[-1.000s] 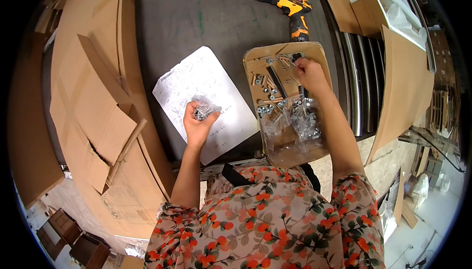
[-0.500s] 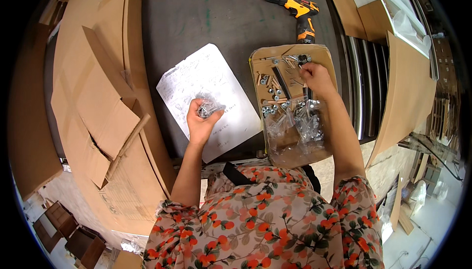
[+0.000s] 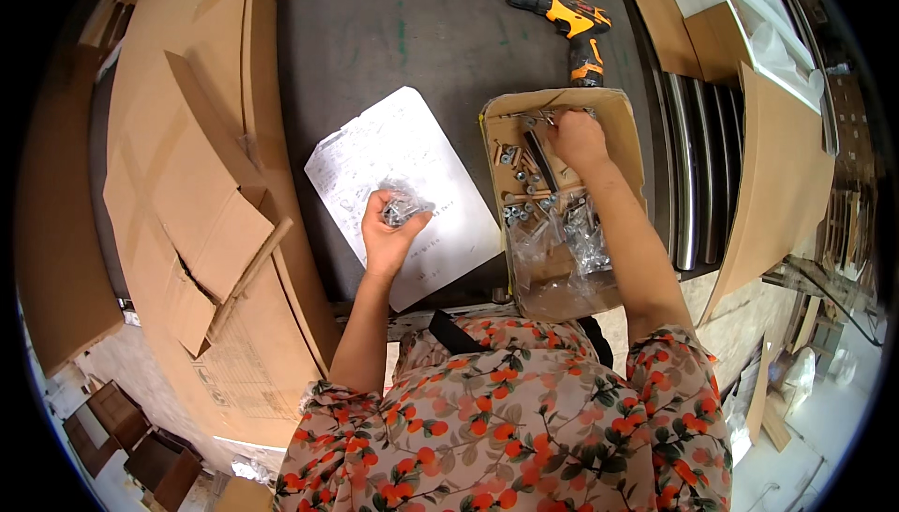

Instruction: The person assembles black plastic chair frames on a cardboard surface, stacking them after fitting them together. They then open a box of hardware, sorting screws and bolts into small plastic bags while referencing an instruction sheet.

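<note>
Over a white sheet of paper (image 3: 440,255) with handwriting, my left hand (image 3: 384,236) is closed around a clear plastic bag (image 3: 405,207) with small metal hardware in it. My right hand (image 3: 578,140) reaches into the far end of a shallow cardboard box (image 3: 562,306). Its fingertips are down among screws and metal fittings, and my hand hides whatever they touch. Wooden dowels and round metal fittings (image 3: 515,177) lie loose along the box's left side. Crumpled clear plastic bags (image 3: 579,236) fill the nearer part, below a dark strip (image 3: 540,158).
An orange and black cordless drill (image 3: 571,21) lies on the dark table (image 3: 440,35) beyond the box. Large cardboard cartons (image 3: 187,194) line the left side. Metal rollers (image 3: 688,175) and an upright cardboard panel (image 3: 773,166) stand at the right.
My right hand has moved left and slightly farther away inside the box, toward the screws at its far end. My left hand keeps its hold on the plastic bag over the paper.
</note>
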Available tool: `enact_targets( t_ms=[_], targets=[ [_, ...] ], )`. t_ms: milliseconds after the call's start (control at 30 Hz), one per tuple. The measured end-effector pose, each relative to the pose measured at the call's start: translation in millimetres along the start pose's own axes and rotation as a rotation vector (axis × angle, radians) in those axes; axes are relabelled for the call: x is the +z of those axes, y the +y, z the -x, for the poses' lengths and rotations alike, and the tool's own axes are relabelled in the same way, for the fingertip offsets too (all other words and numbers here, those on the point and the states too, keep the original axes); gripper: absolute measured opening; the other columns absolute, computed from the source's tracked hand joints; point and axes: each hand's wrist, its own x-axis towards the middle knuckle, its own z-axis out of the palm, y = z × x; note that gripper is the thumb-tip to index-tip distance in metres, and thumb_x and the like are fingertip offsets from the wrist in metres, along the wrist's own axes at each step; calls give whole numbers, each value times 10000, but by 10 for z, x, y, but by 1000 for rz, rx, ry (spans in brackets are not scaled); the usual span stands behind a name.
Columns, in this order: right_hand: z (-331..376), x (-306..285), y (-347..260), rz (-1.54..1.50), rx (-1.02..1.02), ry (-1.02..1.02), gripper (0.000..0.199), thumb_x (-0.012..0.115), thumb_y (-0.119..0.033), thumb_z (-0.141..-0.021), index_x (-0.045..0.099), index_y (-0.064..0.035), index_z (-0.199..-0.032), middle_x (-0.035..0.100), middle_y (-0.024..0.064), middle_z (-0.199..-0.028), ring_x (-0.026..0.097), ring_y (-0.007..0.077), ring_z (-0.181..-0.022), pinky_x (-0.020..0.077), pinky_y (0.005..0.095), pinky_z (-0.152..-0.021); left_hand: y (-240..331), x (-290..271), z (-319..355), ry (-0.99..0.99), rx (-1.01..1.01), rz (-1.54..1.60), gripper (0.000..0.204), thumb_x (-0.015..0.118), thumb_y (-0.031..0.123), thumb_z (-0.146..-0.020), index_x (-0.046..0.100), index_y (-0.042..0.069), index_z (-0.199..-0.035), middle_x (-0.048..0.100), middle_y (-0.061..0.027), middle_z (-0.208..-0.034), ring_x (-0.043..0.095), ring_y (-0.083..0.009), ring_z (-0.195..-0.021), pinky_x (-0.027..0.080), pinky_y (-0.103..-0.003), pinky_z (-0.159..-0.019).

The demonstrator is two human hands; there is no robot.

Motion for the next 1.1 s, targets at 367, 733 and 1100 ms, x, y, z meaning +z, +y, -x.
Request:
enact_targets(
  t_ms=[367, 733, 1100],
  targets=[
    [300, -311, 54, -410, 219, -157, 225, 588, -169, -808, 618, 51, -845, 639, 220, -839, 630, 318, -839, 502, 386, -748, 11, 3, -8, 10, 30, -61, 336, 743, -4, -655, 515, 42, -897, 572, -10, -841, 541, -86, -748, 457, -230, -680],
    [617, -239, 375, -1742, 328, -296, 214, 513, -180, -899, 562, -27, -1041, 520, -14, -733, 488, 118, -631, 425, 212, -579, -57, 9, -29, 13, -2, -7, 340, 741, -4, -655, 515, 41, -904, 575, -13, -844, 543, -89, -756, 459, -232, -684],
    [471, -171, 96, -227, 295, 57, 243, 487, -166, -845, 597, -110, -1055, 636, 220, -823, 615, 384, -796, 475, 477, -702, -20, -6, -8, 6, 10, -17, 335, 732, -27, -664, 505, 51, -898, 568, -6, -826, 535, -88, -743, 455, -232, -686]
  ],
)
